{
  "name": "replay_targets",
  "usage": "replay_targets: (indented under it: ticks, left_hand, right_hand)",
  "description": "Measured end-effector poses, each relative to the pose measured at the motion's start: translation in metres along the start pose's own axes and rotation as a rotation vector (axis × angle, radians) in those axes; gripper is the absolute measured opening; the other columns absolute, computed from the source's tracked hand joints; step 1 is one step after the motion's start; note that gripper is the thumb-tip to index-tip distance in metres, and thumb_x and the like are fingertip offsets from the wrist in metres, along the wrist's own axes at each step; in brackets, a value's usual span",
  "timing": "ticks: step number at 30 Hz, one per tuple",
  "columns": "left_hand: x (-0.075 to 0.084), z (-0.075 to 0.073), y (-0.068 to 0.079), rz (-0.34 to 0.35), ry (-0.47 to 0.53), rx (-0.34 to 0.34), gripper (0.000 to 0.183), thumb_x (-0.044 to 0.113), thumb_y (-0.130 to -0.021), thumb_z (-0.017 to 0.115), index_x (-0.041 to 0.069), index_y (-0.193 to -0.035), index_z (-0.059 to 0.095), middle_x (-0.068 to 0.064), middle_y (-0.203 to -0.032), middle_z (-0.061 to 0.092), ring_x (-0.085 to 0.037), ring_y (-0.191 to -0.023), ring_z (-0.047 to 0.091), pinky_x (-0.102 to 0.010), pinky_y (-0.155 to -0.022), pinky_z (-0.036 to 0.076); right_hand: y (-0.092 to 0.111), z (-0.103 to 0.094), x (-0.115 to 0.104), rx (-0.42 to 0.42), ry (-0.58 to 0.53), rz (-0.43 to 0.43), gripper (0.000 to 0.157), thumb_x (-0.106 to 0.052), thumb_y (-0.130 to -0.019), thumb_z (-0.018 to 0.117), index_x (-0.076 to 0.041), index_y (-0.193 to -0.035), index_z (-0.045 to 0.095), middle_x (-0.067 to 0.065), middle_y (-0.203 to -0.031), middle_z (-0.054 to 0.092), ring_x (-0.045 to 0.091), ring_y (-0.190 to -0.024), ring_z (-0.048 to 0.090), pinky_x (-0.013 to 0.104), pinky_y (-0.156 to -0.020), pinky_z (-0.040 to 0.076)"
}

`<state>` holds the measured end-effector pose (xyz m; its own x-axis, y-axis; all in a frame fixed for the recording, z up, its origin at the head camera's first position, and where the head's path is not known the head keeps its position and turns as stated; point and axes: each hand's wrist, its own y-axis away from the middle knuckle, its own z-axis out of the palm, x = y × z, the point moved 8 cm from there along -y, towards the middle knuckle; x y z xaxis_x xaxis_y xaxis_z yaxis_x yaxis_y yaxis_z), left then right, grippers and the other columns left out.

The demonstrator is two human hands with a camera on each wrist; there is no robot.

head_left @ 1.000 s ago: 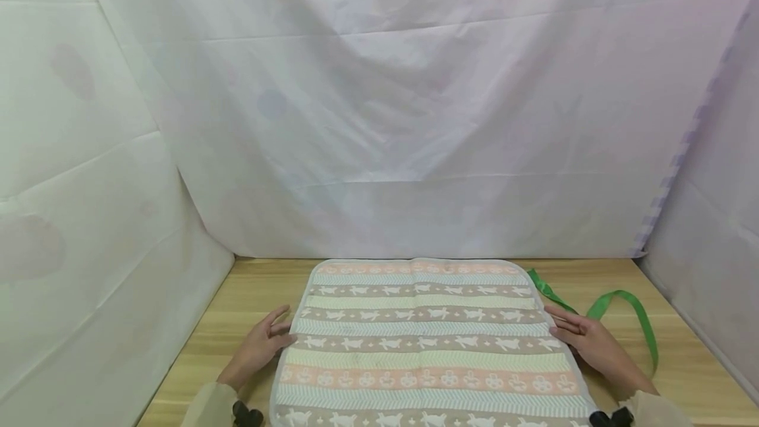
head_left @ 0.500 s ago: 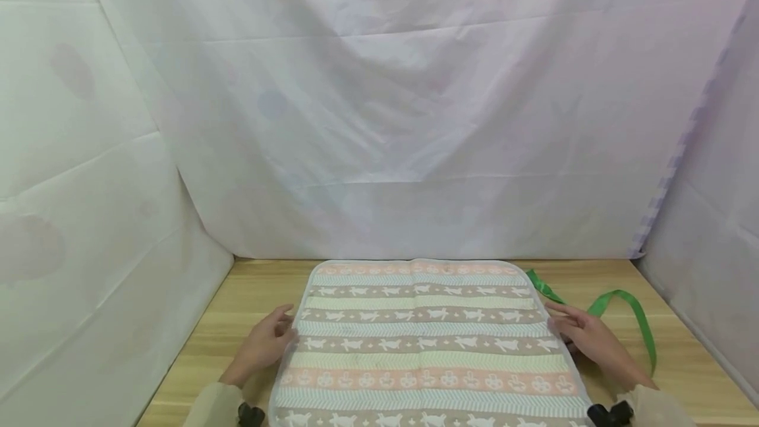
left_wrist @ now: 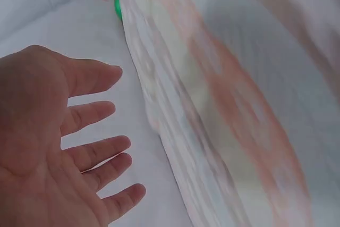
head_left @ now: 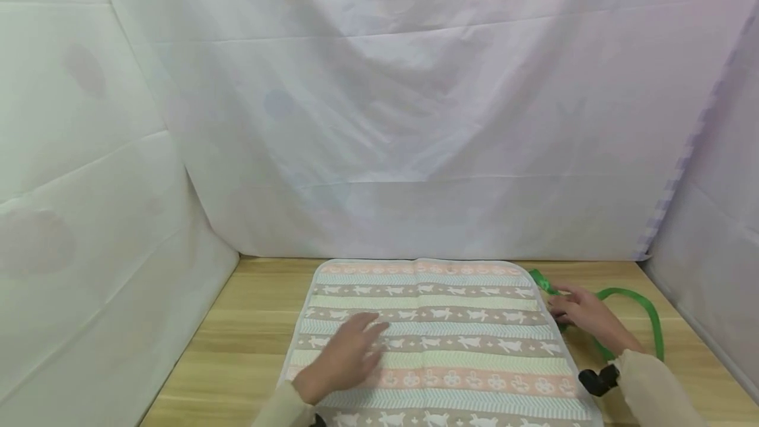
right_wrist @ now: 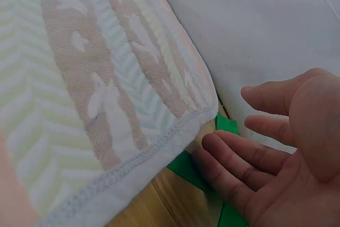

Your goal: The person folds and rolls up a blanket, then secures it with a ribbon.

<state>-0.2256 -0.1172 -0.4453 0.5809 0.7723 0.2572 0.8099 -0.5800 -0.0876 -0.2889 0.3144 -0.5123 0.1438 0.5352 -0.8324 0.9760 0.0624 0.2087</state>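
Observation:
A striped cloth [head_left: 474,328] with rounded corners and white animal patterns lies flat on the wooden table. My left hand [head_left: 348,353] hovers above its left half, slightly blurred. In the left wrist view the fingers of that hand [left_wrist: 40,136] are spread and hold nothing. At the cloth's right edge is my right hand [head_left: 587,313], beside a green ribbon [head_left: 651,315]. The right wrist view has the loosely bent fingers of the right hand [right_wrist: 281,168] touching or just over the ribbon [right_wrist: 188,169], which runs partly behind them.
The wooden table [head_left: 231,328] extends on both sides of the cloth. White fabric sheets hang as a back wall [head_left: 391,150] and side walls, the left one [head_left: 89,216] close to the table edge.
My left hand has left the cloth's left edge and moved right, over the cloth. The right hand has shifted slightly away from me, off the cloth's edge to the ribbon.

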Motion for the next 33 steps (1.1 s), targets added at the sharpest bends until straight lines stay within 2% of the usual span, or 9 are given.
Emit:
replay_targets:
  ticks: [4, 9, 14, 19, 21, 25, 28, 30, 33]
  left_hand:
    - [0.044, 0.013, -0.014, 0.116, -0.012, -0.091, 0.051, 0.027, -0.094, 0.066, 0.016, -0.142, 0.052, -0.010, -0.147, 0.049, -0.026, -0.137, 0.045, -0.044, -0.112, 0.038]
    - [0.090, 0.030, -0.023, 0.295, -0.051, -0.128, 0.052, 0.029, -0.095, 0.066, 0.017, -0.143, 0.051, -0.007, -0.146, 0.051, -0.020, -0.136, 0.046, -0.037, -0.111, 0.041]
    - [0.128, 0.050, -0.028, 0.458, -0.107, -0.162, 0.054, 0.032, -0.096, 0.064, 0.017, -0.145, 0.047, -0.004, -0.149, 0.049, -0.015, -0.138, 0.044, -0.030, -0.112, 0.038]
    - [0.165, 0.070, -0.038, 0.599, -0.178, -0.195, 0.051, 0.037, -0.100, 0.058, 0.018, -0.146, 0.047, 0.002, -0.146, 0.051, -0.009, -0.136, 0.044, -0.021, -0.110, 0.037]
    - [0.177, 0.082, -0.043, 0.629, -0.209, -0.242, 0.051, 0.042, -0.102, 0.053, 0.020, -0.147, 0.046, 0.004, -0.148, 0.049, -0.007, -0.138, 0.042, -0.019, -0.111, 0.034]
    - [0.200, 0.104, -0.052, 0.673, -0.257, -0.335, 0.053, 0.050, -0.103, 0.044, 0.024, -0.149, 0.043, 0.011, -0.147, 0.046, -0.001, -0.135, 0.040, -0.014, -0.106, 0.034]
    - [0.213, 0.115, -0.054, 0.710, -0.284, -0.354, 0.053, 0.051, -0.102, 0.045, 0.028, -0.150, 0.041, 0.015, -0.142, 0.046, 0.004, -0.127, 0.042, -0.009, -0.099, 0.036]
    - [0.218, 0.120, -0.056, 0.698, -0.277, -0.392, 0.055, 0.051, -0.102, 0.045, 0.030, -0.152, 0.036, 0.015, -0.145, 0.042, 0.005, -0.129, 0.039, -0.009, -0.100, 0.035]
    - [0.220, 0.127, -0.059, 0.635, -0.267, -0.476, 0.059, 0.051, -0.103, 0.042, 0.032, -0.157, 0.025, 0.016, -0.154, 0.032, 0.005, -0.137, 0.030, -0.013, -0.108, 0.030]
  right_hand:
    - [-0.005, 0.000, -0.004, 0.010, 0.009, -0.029, 0.071, -0.038, -0.105, 0.047, 0.009, -0.152, 0.022, 0.034, -0.135, 0.052, 0.037, -0.111, 0.064, 0.048, -0.092, 0.053]
    - [-0.018, 0.004, 0.003, 0.009, -0.040, -0.006, 0.074, -0.043, -0.104, 0.046, 0.005, -0.154, 0.019, 0.033, -0.145, 0.043, 0.041, -0.121, 0.058, 0.057, -0.100, 0.045]
    - [-0.026, 0.009, 0.010, -0.007, -0.112, -0.004, 0.071, -0.038, -0.106, 0.044, 0.005, -0.155, 0.017, 0.030, -0.154, 0.031, 0.042, -0.134, 0.043, 0.046, -0.099, 0.048]
    - [-0.026, 0.009, 0.009, 0.001, -0.167, -0.011, 0.071, -0.037, -0.106, 0.044, 0.004, -0.156, 0.015, 0.031, -0.155, 0.029, 0.044, -0.139, 0.036, 0.032, -0.092, 0.050]
    - [-0.026, 0.010, 0.008, -0.012, -0.201, -0.027, 0.070, -0.036, -0.106, 0.044, 0.003, -0.156, 0.014, 0.032, -0.155, 0.027, 0.041, -0.137, 0.038, 0.028, -0.091, 0.050]
    - [-0.023, 0.010, 0.004, -0.052, -0.293, -0.065, 0.070, -0.034, -0.107, 0.045, 0.002, -0.156, 0.011, 0.033, -0.155, 0.025, 0.020, -0.123, 0.054, 0.024, -0.088, 0.051]
    - [-0.023, 0.010, 0.003, -0.073, -0.347, -0.064, 0.072, -0.035, -0.106, 0.045, 0.000, -0.157, 0.010, 0.033, -0.154, 0.026, 0.007, -0.111, 0.058, 0.027, -0.087, 0.052]
    - [-0.024, 0.010, 0.004, -0.072, -0.363, -0.059, 0.071, -0.036, -0.106, 0.046, -0.001, -0.157, 0.011, 0.031, -0.153, 0.029, 0.007, -0.109, 0.058, 0.028, -0.087, 0.052]
    - [-0.025, 0.010, 0.004, -0.058, -0.351, -0.062, 0.070, -0.034, -0.106, 0.047, 0.001, -0.156, 0.013, 0.031, -0.150, 0.033, 0.008, -0.109, 0.058, 0.027, -0.086, 0.052]
